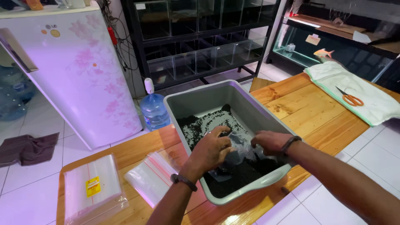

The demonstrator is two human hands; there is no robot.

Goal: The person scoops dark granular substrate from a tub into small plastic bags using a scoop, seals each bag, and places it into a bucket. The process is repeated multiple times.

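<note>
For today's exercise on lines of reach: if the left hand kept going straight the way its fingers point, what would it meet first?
Probably the clear plastic bag it already touches, with the right hand just beyond; depth is unclear. Both are over the black granules in the grey tub.

You stand over a wooden table (316, 112) of warm orange planks on a floor of pale tiles (25, 183). Beyond its far edge a black metal rack (200, 41) carries rows of glass tanks. At your left stands a white fridge (71, 71) with pink flowers on its door, a blue water bottle (154, 109) beside it. Pinkish-violet light washes the room.
</note>
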